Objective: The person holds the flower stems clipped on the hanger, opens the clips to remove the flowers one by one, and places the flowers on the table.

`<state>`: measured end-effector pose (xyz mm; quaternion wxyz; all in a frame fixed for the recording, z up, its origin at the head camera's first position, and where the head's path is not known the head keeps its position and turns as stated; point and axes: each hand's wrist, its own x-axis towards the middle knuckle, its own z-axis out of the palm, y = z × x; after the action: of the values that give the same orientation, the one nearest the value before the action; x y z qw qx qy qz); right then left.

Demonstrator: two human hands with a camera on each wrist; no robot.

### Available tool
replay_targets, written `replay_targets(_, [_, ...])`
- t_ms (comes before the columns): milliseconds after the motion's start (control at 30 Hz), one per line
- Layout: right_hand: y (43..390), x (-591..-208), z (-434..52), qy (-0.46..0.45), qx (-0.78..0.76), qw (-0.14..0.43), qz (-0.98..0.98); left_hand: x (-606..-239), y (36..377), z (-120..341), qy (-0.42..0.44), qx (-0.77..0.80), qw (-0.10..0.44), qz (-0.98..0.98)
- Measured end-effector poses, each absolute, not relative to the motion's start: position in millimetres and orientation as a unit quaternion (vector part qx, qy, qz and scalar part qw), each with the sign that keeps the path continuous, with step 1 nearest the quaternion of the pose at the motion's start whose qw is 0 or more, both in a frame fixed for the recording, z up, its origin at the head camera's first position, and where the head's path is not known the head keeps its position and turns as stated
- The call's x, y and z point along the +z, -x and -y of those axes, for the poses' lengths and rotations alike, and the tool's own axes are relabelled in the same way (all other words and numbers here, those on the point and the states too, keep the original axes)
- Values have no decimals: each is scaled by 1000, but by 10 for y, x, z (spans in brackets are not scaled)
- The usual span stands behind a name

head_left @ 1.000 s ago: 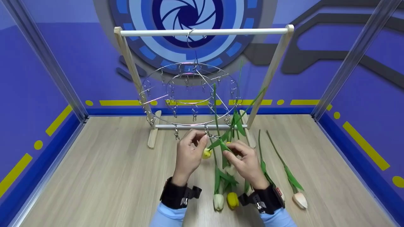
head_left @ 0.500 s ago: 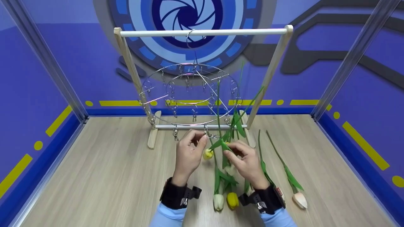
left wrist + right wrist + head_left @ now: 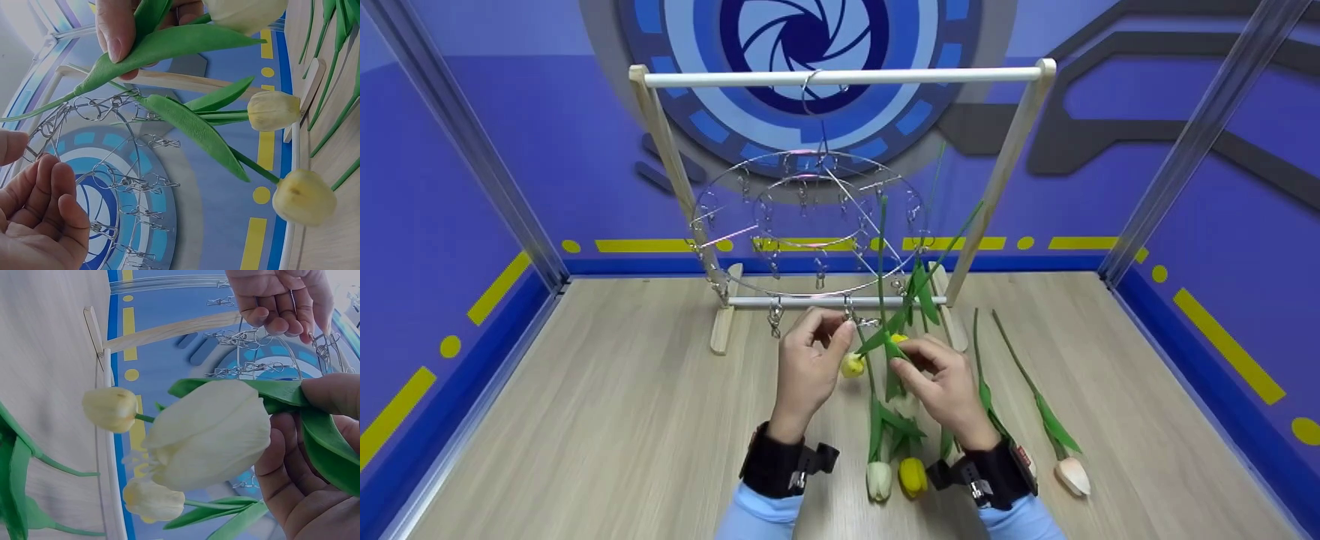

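Wooden rack (image 3: pixel 661 142) behind clip hanger (image 3: pixel 810 225)

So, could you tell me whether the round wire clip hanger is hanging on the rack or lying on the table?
Hanging. The round wire clip hanger hooks over the rack's white top bar, clear of the wooden table.

A white tulip (image 3: pixel 211 433) with a closed bloom and long green leaves is held head-down just under the front edge of a round wire clip hanger (image 3: pixel 810 225). Its green stem (image 3: pixel 881 255) stands almost upright, rising through the hanger's rings. The leaves near the bloom are pinched by the right hand (image 3: pixel 949 390). A small metal clip (image 3: pixel 851 311) hanging from the hanger's outer ring is pinched by the left hand (image 3: pixel 808 364), just beside the stem. The hanger is hooked over the white top bar of a wooden rack (image 3: pixel 847 75) and hangs slightly tilted.
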<state>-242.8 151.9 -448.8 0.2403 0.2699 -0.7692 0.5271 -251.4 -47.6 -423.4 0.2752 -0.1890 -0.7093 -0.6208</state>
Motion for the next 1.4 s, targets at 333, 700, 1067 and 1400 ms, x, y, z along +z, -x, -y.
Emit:
replay_targets(333, [2423,-4470,-1513,-269,526,238,771,-4226,2505,474,175,-627,260,713])
replay_targets(700, [2429,-4483,-1517,-271,526,238,770,-4209,2502,483,168,-643,245,706])
replay_targets(1067, [2427,-4499,-1528,-287,528,243,762,-4199,2487,481,155,-668,243,686])
replay_targets(1400, [2432,-4482,-1545,-297,530,240,757,-4192,2481,493,158,-668,243,685])
